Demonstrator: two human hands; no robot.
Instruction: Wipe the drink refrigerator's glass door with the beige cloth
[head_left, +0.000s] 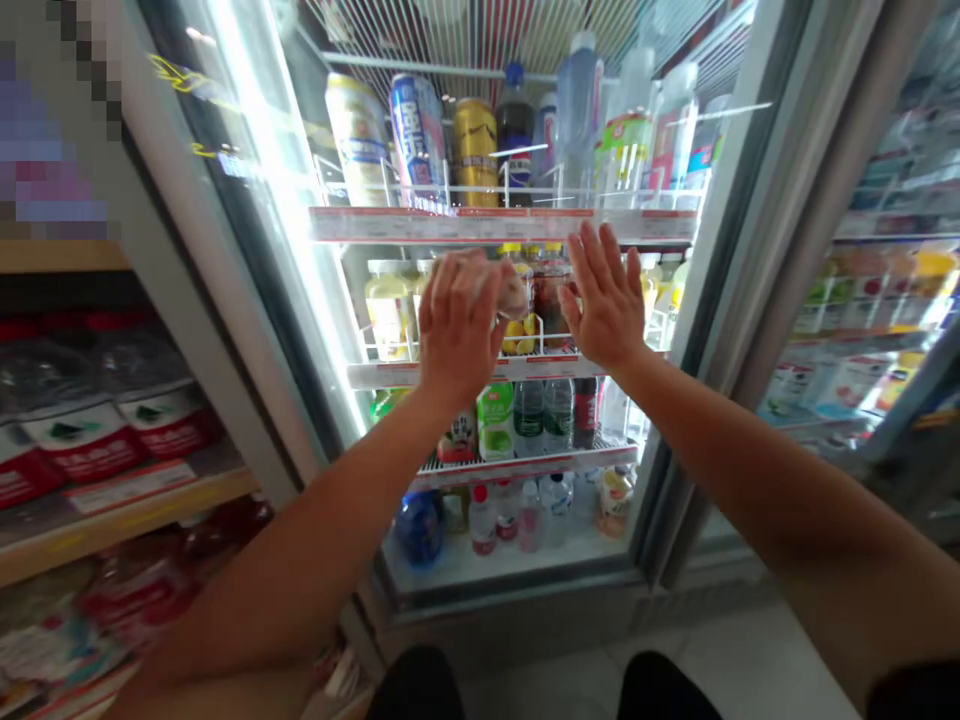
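I face an open drinks fridge with white wire shelves [495, 225]. My left hand [456, 335] is raised at the second shelf, its fingers curled round a pale, blurred bottle [512, 292] that I cannot identify further. My right hand [606, 305] is held up beside it, palm toward the fridge, fingers stretched and together, holding nothing. Both hands are in front of a row of bottles with yellow labels [390, 310]. Cans [417, 135] and tall bottles [577, 110] stand on the top shelf.
Lower shelves hold green and dark bottles [529, 415] and small bottles at the bottom [517, 515]. The open glass door [225, 250] stands at left, before a wooden shelf [127, 510] of packaged goods. A second closed fridge [877, 300] is at right.
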